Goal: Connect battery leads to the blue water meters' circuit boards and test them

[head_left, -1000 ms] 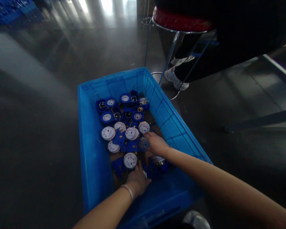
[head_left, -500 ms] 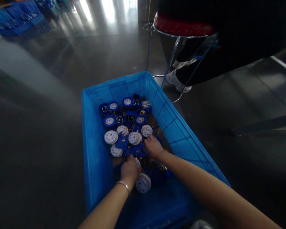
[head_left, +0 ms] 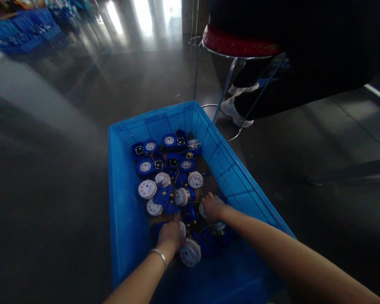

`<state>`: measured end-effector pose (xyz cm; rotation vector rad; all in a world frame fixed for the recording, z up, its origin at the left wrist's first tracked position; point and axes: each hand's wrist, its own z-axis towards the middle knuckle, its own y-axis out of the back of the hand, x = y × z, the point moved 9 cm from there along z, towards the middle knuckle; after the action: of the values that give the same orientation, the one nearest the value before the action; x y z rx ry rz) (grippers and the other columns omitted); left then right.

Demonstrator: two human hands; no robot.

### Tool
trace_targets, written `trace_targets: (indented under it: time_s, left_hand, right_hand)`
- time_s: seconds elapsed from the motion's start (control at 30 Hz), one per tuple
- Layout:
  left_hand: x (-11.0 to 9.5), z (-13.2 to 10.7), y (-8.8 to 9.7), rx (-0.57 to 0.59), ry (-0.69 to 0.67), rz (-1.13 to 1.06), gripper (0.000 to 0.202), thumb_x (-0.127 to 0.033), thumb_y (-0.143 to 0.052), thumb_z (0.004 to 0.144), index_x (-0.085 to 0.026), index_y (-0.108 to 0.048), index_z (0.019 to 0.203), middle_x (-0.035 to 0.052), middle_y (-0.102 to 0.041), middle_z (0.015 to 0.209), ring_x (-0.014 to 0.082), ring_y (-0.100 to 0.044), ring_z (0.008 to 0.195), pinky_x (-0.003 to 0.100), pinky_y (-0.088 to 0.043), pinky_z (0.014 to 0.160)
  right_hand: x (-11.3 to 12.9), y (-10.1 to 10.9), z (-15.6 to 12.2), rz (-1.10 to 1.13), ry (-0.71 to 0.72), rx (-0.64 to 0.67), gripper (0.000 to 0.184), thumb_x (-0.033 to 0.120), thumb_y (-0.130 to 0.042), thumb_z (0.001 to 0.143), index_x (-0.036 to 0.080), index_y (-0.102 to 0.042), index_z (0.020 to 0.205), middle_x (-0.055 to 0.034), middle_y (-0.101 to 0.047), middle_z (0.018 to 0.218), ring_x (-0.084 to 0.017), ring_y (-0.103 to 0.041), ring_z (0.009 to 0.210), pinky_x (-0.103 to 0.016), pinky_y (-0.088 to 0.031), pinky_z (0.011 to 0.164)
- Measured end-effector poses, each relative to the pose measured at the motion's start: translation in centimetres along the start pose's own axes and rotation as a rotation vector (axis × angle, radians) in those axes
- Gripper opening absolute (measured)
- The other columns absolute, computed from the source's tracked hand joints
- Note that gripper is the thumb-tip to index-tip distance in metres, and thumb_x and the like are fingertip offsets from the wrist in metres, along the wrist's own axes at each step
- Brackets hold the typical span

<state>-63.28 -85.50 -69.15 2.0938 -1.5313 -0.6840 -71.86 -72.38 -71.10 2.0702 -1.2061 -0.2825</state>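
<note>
Both my hands are down inside a blue plastic crate (head_left: pixel 115 211) that holds several water meters with round white dials and blue bodies. My left hand (head_left: pixel 170 235), with a bracelet on its wrist, is closed around a water meter (head_left: pixel 183 229) whose dial edge shows past the fingers. A larger white-dialled meter (head_left: pixel 190 253) lies just below it. Over to the right, my right hand (head_left: pixel 214 207) has its fingers curled over another water meter (head_left: pixel 203 211), mostly covered by the hand. Between the hands lies a tilted meter (head_left: pixel 181 196), and a blue part (head_left: pixel 163 195) rests to its left.
Beyond the crate's far right corner stands a stool (head_left: pixel 237 44) with a red seat and thin metal legs. A person in dark clothes sits there, white shoes (head_left: pixel 236 112) on the floor. More blue crates (head_left: pixel 28 31) are at the far left.
My right hand has moved right and toward me, onto a different spot among the meters. The middle meter has tipped onto its side. My left hand has shifted slightly toward me in view.
</note>
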Motion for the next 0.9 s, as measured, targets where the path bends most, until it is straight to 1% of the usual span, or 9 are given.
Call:
trace_targets:
  time_s: [0.1,0.3,0.47,0.53,0.6,0.67,0.77,0.83,0.9]
  left_hand:
    - [-0.4,0.2,0.0,-0.031,-0.036,0.006,0.058,-0.021,-0.073,0.081,-0.010,-0.049,0.133,0.0150,-0.068,0.118,0.0265,-0.068,0.103,0.042,-0.056,0.090]
    - [-0.9,0.3,-0.3,-0.066,-0.064,0.016,0.057,-0.023,-0.068,0.083,-0.007,-0.048,0.134,0.0198,-0.060,0.131,0.0292,-0.066,0.108,0.042,-0.055,0.091]
    - [-0.8,0.1,-0.1,-0.047,-0.078,0.009,0.061,-0.025,-0.068,0.082,-0.007,-0.048,0.137,0.0229,-0.054,0.139,0.0345,-0.062,0.116,0.041,-0.052,0.094]
    - [-0.6,-0.2,0.6,-0.038,-0.095,-0.007,0.063,-0.031,-0.070,0.080,-0.010,-0.050,0.136,0.0211,-0.056,0.138,0.0357,-0.062,0.116,0.041,-0.053,0.093]
    - [-0.6,-0.5,2.2,-0.070,-0.107,-0.027,0.052,-0.035,-0.068,0.082,-0.014,-0.058,0.128,0.0181,-0.067,0.124,0.0358,-0.067,0.107,0.042,-0.055,0.088]
    - [-1.0,-0.4,4.6,-0.177,-0.123,-0.046,0.037,-0.033,-0.056,0.090,-0.016,-0.062,0.123,0.0157,-0.070,0.116,0.0335,-0.067,0.105,0.043,-0.053,0.090]
    - [-2.8,0.8,7.6,-0.343,-0.182,-0.068,0.044,-0.023,-0.046,0.094,-0.014,-0.049,0.137,0.0140,-0.050,0.145,0.0266,-0.047,0.133,0.036,-0.037,0.110]
    - [-3.9,2.6,7.8,-0.364,-0.205,-0.081,0.060,-0.023,-0.057,0.089,-0.009,-0.039,0.144,0.0145,-0.038,0.154,0.0254,-0.033,0.142,0.031,-0.027,0.116]
    - [-4.2,4.7,7.2,-0.358,-0.185,-0.097,0.074,-0.023,-0.069,0.081,-0.006,-0.037,0.145,0.0178,-0.042,0.151,0.0282,-0.037,0.140,0.031,-0.029,0.115]
  right_hand:
    - [0.1,-0.1,-0.1,0.020,-0.011,0.010,0.073,0.034,-0.077,0.073,0.007,-0.050,0.135,-0.0234,-0.049,0.141,-0.039,-0.034,0.139,-0.050,-0.037,0.108]
    - [0.1,-0.2,-0.3,0.053,-0.013,0.012,0.084,0.035,-0.079,0.072,0.003,-0.043,0.141,-0.0259,-0.040,0.148,-0.039,-0.028,0.143,-0.051,-0.033,0.112]
    - [-0.3,0.4,-1.0,0.107,-0.001,-0.028,0.082,0.032,-0.082,0.066,0.006,-0.051,0.137,-0.0268,-0.049,0.141,-0.040,-0.034,0.140,-0.049,-0.040,0.108]
    - [-1.0,1.3,-1.5,0.145,0.006,-0.041,0.070,0.034,-0.083,0.066,0.012,-0.060,0.128,-0.0213,-0.061,0.130,-0.037,-0.048,0.130,-0.043,-0.047,0.100]
    - [-2.3,3.2,-1.7,0.181,-0.017,-0.085,0.046,0.036,-0.075,0.076,0.017,-0.068,0.117,-0.0152,-0.069,0.116,-0.032,-0.062,0.113,-0.038,-0.052,0.090]
    - [-3.6,5.9,-1.3,0.199,-0.066,-0.195,0.035,0.034,-0.059,0.090,0.018,-0.065,0.121,-0.0144,-0.067,0.120,-0.029,-0.062,0.111,-0.038,-0.051,0.091]
    - [-4.4,9.3,0.8,0.199,-0.109,-0.353,0.049,0.030,-0.055,0.094,0.015,-0.046,0.140,-0.0161,-0.047,0.145,-0.030,-0.046,0.131,-0.046,-0.040,0.106]
    - [-4.1,9.8,3.0,0.201,-0.111,-0.362,0.059,0.031,-0.065,0.089,0.015,-0.043,0.141,-0.0151,-0.045,0.145,-0.031,-0.045,0.131,-0.050,-0.040,0.107]
    - [-3.7,9.3,4.9,0.202,-0.118,-0.339,0.057,0.032,-0.069,0.087,0.016,-0.047,0.137,-0.0137,-0.050,0.140,-0.030,-0.051,0.124,-0.050,-0.045,0.102]
